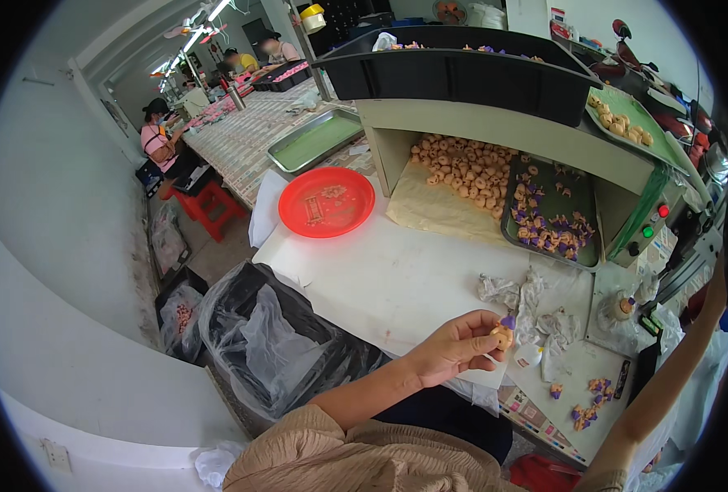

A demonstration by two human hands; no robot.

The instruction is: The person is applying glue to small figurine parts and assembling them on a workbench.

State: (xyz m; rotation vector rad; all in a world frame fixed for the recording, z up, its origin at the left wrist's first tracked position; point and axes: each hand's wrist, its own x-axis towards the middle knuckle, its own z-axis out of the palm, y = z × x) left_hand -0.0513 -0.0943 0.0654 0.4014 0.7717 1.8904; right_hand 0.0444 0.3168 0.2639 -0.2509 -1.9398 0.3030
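Observation:
My left hand [462,344] pinches a small tan figurine [503,334] with a purple top between thumb and fingers, over the near edge of the white work surface [380,283]. Crumpled white tissues [536,307] lie just beyond it. Stretched out to the far right, my right hand [718,287] runs into the dark rim of the picture beside a metal stand [684,266], its fingers hidden. Several purple-and-tan figurines [584,416] lie on the table between my arms. A dark tray [510,225] of similar figurines stands beside a heap of tan round pieces [462,168] under the beige housing [495,123].
A red plate [327,202] and a green-bottomed metal tray [315,141] lie at the left. A black bin [397,78] tops the housing; a green tray [634,123] sits at its right. Below left stands a plastic-lined container [274,344]. Co-workers [163,135] sit farther back.

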